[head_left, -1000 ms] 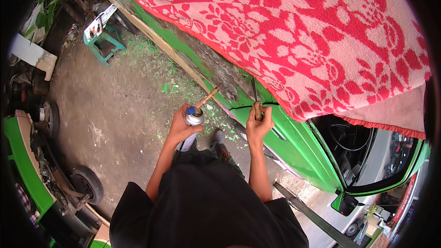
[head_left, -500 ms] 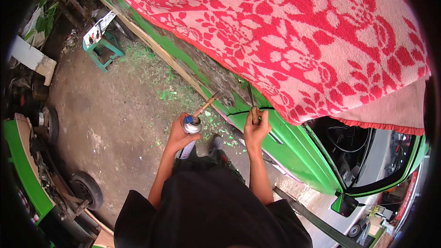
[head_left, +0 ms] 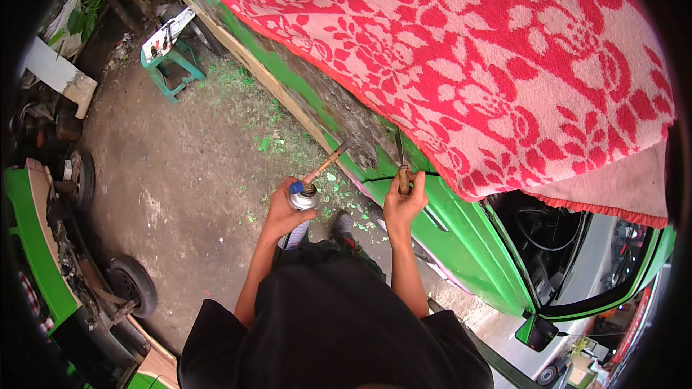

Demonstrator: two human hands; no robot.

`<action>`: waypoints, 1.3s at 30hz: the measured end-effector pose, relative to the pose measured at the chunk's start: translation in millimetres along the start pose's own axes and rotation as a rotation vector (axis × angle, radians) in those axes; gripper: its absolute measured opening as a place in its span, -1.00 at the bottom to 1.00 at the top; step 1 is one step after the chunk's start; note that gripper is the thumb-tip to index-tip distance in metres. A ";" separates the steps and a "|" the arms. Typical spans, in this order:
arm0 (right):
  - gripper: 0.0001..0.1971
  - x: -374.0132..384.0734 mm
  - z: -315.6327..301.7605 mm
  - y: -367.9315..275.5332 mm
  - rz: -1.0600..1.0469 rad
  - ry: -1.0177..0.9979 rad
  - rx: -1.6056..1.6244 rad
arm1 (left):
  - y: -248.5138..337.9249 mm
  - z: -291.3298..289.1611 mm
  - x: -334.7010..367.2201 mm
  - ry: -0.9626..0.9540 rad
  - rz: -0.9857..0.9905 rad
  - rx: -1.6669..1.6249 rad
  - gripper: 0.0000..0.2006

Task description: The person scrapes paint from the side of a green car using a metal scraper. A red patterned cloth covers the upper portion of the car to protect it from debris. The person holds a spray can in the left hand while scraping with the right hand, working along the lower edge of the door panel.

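Observation:
My left hand is closed around a gas canister with a blow torch on top. The torch has a blue knob and a copper-coloured tube, its tip pointing at the side of a green car. No flame can be made out. In my right hand is a scraper-like tool, gripped by its wooden handle, with the thin dark blade up against the panel. Just ahead of both hands lies a rough grey-brown patch where the green paint is gone.
A red and pink floral blanket covers the car's top. Green paint flakes litter the ground. A green stool with tools on a white board stands far left. Wheels and another green body part line the left side.
The view has shifted a little, so the car and stool sit slightly to the right. Both hands keep the same holds, and the blade stays at the panel.

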State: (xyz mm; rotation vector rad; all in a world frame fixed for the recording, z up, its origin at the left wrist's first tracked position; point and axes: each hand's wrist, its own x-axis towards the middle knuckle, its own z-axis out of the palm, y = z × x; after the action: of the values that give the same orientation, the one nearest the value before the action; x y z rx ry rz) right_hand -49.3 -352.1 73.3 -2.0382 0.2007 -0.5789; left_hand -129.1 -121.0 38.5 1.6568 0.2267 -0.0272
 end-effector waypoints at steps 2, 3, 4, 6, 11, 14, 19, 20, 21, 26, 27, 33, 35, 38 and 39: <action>-0.85 3.0 7.1 -0.8 -0.105 -0.069 0.000 | 0.8 2.6 2.5 -0.011 -0.020 -0.027 -0.51; -0.85 3.4 8.7 -1.0 -0.135 -0.123 -0.009 | 1.5 4.7 3.1 -0.020 -0.026 -0.078 -0.50; -0.85 3.8 10.0 -1.4 -0.130 -0.092 -0.023 | 2.5 7.2 3.1 -0.023 -0.027 -0.023 -0.50; -0.85 2.9 10.5 -2.6 -0.148 -0.082 -0.026 | 4.9 5.3 8.0 -0.045 0.010 0.035 -0.50; -0.84 -4.6 6.8 -3.5 -0.153 -0.063 -0.008 | 2.6 -0.5 11.0 -0.040 -0.021 -0.073 -0.51; -0.84 -6.2 6.5 -4.4 -0.059 0.051 -0.006 | 1.0 -3.4 14.5 -0.053 0.039 0.017 -0.51; -0.86 -7.0 7.5 -2.3 -0.131 0.015 -0.018 | 2.0 -1.5 23.7 -0.055 0.023 0.050 -0.52; -0.86 -6.7 7.0 -2.1 -0.102 0.026 -0.011 | 3.4 -2.2 24.2 -0.086 -0.016 0.045 -0.52; -0.86 -4.5 8.2 -1.4 -0.075 0.031 0.006 | 5.2 -3.9 28.7 -0.084 0.041 0.055 -0.52; -0.83 -0.1 8.4 1.5 -0.225 0.027 0.022 | 8.8 -4.0 29.6 -0.117 0.043 -0.007 -0.52; -0.83 0.7 7.6 1.3 -0.236 0.090 0.042 | 9.6 -4.9 29.9 -0.143 -0.028 -0.001 -0.53; -0.83 -4.5 5.3 2.9 -0.139 0.046 0.004 | 9.5 -11.4 21.9 -0.141 0.012 -0.033 -0.52; -0.84 -3.6 8.1 3.9 -0.289 0.168 0.047 | 8.7 -12.2 22.3 -0.124 0.021 0.066 -0.52; -0.85 -1.4 12.8 4.6 -0.171 -0.055 -0.062 | 6.7 -12.1 16.3 -0.122 0.016 0.080 -0.53; -0.84 -0.5 16.0 3.5 -0.242 -0.104 -0.066 | 6.4 -10.6 17.1 -0.118 -0.033 0.032 -0.53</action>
State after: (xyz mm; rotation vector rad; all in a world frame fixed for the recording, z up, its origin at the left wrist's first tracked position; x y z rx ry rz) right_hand -41.8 -341.3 63.5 -2.1663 -0.0920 -0.6192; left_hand -112.5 -108.8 43.3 1.6775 0.1648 -0.1539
